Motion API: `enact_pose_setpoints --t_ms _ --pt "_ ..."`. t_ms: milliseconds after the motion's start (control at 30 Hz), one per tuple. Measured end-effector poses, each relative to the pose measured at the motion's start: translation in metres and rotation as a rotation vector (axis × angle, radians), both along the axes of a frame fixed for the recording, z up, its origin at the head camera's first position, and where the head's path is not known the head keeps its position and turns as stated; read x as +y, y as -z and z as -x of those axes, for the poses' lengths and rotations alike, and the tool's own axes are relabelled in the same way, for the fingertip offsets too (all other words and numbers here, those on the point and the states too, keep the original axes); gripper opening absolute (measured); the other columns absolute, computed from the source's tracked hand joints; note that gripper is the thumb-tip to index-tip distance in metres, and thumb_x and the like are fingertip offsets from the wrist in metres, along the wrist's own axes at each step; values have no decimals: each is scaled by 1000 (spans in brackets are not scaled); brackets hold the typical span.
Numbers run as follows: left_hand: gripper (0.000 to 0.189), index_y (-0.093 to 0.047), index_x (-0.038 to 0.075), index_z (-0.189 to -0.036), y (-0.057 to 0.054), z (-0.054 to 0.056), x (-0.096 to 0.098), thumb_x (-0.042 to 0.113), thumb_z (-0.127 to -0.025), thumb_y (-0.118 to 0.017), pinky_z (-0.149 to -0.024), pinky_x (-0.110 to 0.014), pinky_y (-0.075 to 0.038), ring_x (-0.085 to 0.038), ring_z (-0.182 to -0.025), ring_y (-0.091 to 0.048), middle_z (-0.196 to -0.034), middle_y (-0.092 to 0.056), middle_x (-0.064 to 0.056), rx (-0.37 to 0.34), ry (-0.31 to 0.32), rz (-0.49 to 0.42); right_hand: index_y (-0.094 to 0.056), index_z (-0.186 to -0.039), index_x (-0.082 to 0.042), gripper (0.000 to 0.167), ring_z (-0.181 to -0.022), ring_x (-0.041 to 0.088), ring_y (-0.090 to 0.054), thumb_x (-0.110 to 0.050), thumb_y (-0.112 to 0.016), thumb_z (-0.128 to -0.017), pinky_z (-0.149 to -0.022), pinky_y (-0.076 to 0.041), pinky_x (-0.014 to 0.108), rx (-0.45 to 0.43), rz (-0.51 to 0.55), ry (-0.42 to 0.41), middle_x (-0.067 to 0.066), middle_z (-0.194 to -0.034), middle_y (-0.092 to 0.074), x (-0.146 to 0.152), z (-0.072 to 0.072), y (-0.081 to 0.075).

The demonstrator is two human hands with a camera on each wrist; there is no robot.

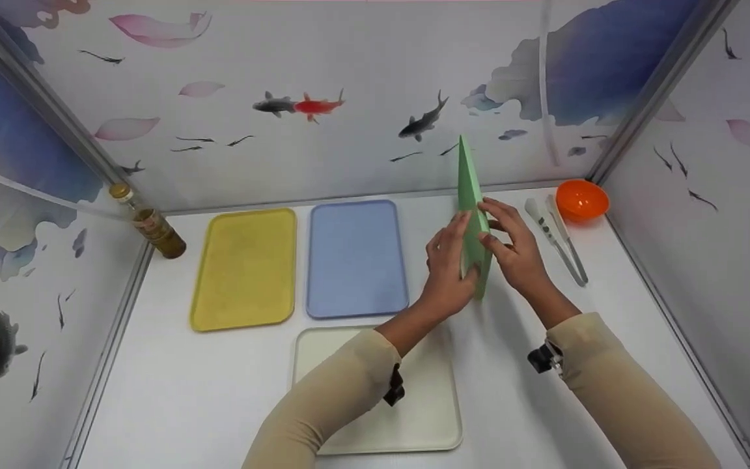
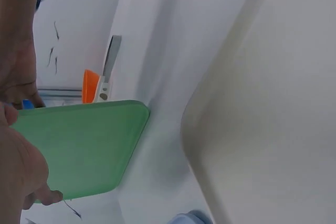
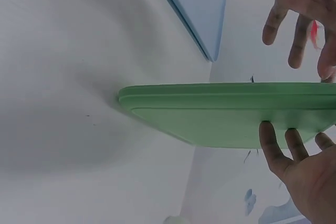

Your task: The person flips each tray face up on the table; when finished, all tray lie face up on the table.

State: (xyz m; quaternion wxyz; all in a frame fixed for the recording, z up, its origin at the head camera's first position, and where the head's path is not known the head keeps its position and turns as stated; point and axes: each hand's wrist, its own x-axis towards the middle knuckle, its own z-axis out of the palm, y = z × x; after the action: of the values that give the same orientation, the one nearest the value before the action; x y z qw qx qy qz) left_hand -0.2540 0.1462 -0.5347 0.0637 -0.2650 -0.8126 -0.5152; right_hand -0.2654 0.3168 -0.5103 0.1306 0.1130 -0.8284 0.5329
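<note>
A green tray (image 1: 469, 179) stands tilted up on edge between my two hands, its lower side close to the white tabletop. On its left face lie the extended fingers of my left hand (image 1: 445, 270), with the thumb near the lower edge. My right hand (image 1: 523, 257) touches the opposite face with spread fingertips, clear in the right wrist view, where the green tray (image 3: 226, 127) shows its raised rim. Under my left forearm lies a cream tray (image 1: 414, 417), partly hidden by the sleeve. A blue tray (image 1: 357, 260) lies flat just left of my hands.
A yellow tray (image 1: 245, 270) lies flat beside the blue one. At the back left stands a bottle of brown liquid (image 1: 159, 231) with a yellow cap. Tongs (image 1: 564, 244) and an orange bowl (image 1: 582, 200) are at the back right. Printed walls (image 1: 362, 58) enclose the table.
</note>
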Motion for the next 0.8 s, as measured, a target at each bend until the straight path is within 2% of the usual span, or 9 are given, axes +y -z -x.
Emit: enact_pose_setpoints --t_ms 100,200,333,433,600,800 --pt "72 -29 18 -175 5 -3 3 9 -110 -59 -127 -70 -28 -43 -165 -22 -183 -22 -15 -113 -55 36 -57 -162 -11 52 -149 34 -55 -9 -64 -110 -120 -48 58 9 -7 4 14 -167 -51 3 -1 2" --pt "57 -36 24 -173 11 -7 8 24 -118 -51 -125 -72 -30 -46 -165 -20 -182 -20 -16 -216 -71 100 -56 -163 -16 52 -142 39 -61 -13 -64 -111 -109 -56 63 -8 -20 18 15 -164 -54 7 -3 5" --pt "51 -40 31 -172 15 -10 12 38 -121 -40 -122 -76 -32 -50 -165 -21 -182 -20 -18 -313 -29 153 -52 -166 -26 52 -131 45 -68 -22 -60 -115 -83 -68 53 -79 -36 24 11 -166 -52 12 -6 6" --pt "52 -37 37 -173 15 -9 13 43 -121 -35 -121 -79 -33 -51 -165 -22 -182 -21 -19 -383 6 151 -44 -170 -33 54 -128 50 -68 -33 -53 -118 -74 -69 49 -147 -50 8 13 -168 -48 14 -7 5" --pt "54 -33 39 -174 17 -4 14 47 -121 -32 -128 -73 -30 -49 -168 -22 -180 -26 -23 -460 41 159 -34 -174 -40 55 -133 55 -63 -43 -45 -119 -72 -67 58 -209 -69 -7 16 -173 -41 16 -10 5" --pt "59 -28 36 -176 23 -1 17 54 -120 -26 -130 -73 -26 -54 -167 -23 -179 -28 -27 -556 82 222 -37 -174 -33 54 -142 49 -56 -34 -43 -120 -74 -66 63 -166 -10 13 14 -173 -40 20 -13 7"
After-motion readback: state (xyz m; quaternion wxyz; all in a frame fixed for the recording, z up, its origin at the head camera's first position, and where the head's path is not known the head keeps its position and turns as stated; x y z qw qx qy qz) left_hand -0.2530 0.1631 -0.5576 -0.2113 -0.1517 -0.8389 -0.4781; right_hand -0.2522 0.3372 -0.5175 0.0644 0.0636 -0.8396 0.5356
